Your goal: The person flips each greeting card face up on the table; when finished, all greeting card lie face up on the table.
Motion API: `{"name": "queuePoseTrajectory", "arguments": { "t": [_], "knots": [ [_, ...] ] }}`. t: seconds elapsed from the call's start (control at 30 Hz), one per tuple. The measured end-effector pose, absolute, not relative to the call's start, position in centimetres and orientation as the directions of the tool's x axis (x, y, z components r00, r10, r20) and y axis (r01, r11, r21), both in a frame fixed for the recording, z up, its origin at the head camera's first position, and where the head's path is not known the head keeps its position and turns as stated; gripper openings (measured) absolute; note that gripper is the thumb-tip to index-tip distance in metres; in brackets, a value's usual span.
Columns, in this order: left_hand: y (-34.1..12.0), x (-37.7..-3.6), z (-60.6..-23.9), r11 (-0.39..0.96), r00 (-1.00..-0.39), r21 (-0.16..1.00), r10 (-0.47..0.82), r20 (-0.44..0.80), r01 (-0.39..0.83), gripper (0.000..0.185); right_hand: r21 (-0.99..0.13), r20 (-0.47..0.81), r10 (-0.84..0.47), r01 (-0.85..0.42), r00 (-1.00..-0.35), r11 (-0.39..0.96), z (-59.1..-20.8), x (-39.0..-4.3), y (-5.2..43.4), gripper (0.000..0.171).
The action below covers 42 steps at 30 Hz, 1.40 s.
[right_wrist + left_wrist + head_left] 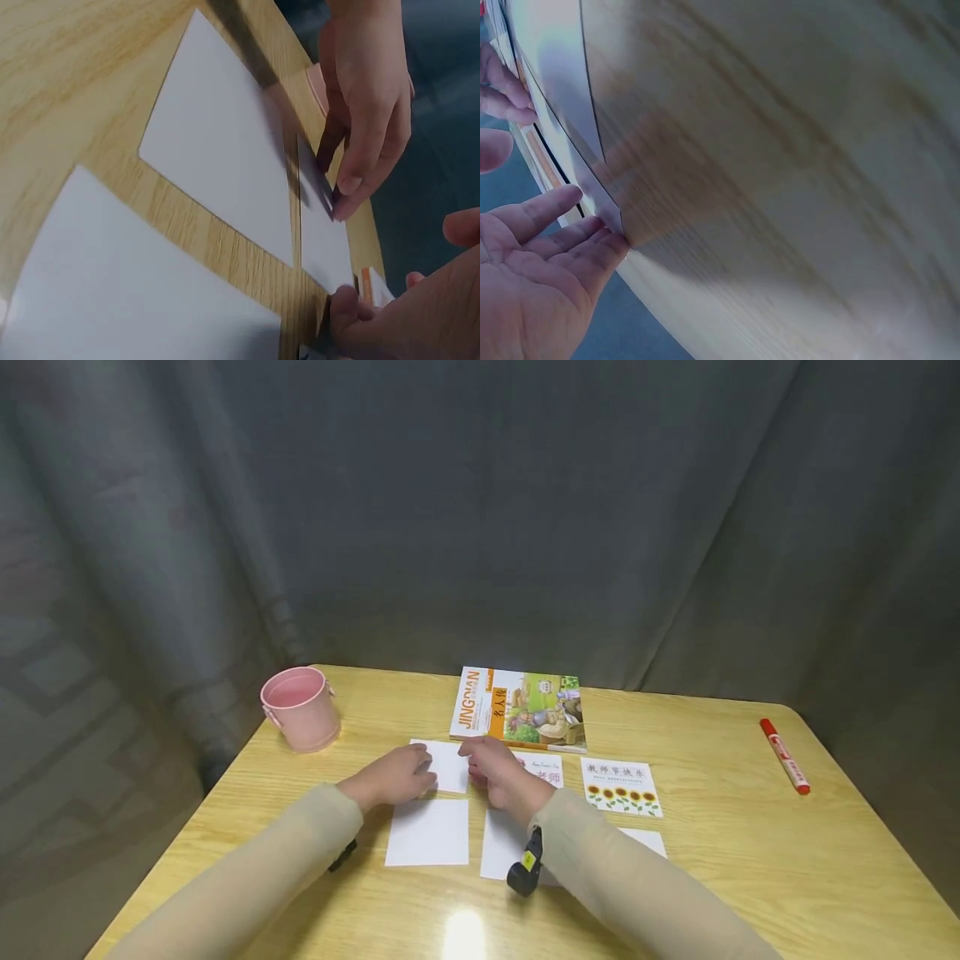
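Note:
A blank white card lies on the wooden table in front of a colourful book. My left hand rests on the card's left side, fingers straight. In the left wrist view the fingertips of that left hand touch the corner of the card. My right hand touches the card's right edge, thumb held apart. The right wrist view shows the card between the left hand and the right hand.
Two more blank cards lie nearer me. To the right are a card with red characters and a sunflower card. A pink bucket stands at the back left; a red marker lies far right.

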<state>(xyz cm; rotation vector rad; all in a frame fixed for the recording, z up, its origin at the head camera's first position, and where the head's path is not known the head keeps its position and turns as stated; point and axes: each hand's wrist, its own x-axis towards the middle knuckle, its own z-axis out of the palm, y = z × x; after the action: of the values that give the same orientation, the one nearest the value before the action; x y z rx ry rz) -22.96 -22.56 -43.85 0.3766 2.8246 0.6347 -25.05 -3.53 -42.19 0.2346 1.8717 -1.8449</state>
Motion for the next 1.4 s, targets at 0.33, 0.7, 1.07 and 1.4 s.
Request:
{"name": "queuePoseTrajectory", "arguments": {
  "t": [0.33,0.7,1.07,1.4],
  "knots": [
    [-22.9,-23.2,-44.3,0.847,-0.952,0.492,0.288,-0.108,0.2,0.054,-0.904,-0.389,-0.244,0.419,-0.888,-0.085,-43.4,-26.2,-3.4,0.035],
    [-24.4,-22.8,-44.2,0.809,-0.924,0.475,0.383,0.02,0.346,0.071,-0.936,-0.346,-0.284,0.352,-0.894,0.033,-43.5,-27.3,-2.2,0.024],
    [-25.1,-23.6,-42.6,0.823,-0.789,0.116,0.477,0.387,0.555,0.024,-0.936,-0.312,-0.345,0.348,-0.885,-0.048,-42.7,-29.2,1.3,0.017],
    [-24.4,-23.9,-42.8,0.82,-0.859,0.34,0.316,0.403,0.461,0.012,-0.929,-0.319,-0.353,0.364,-0.88,-0.067,-42.7,-29.1,2.1,0.013]
  ]
}}
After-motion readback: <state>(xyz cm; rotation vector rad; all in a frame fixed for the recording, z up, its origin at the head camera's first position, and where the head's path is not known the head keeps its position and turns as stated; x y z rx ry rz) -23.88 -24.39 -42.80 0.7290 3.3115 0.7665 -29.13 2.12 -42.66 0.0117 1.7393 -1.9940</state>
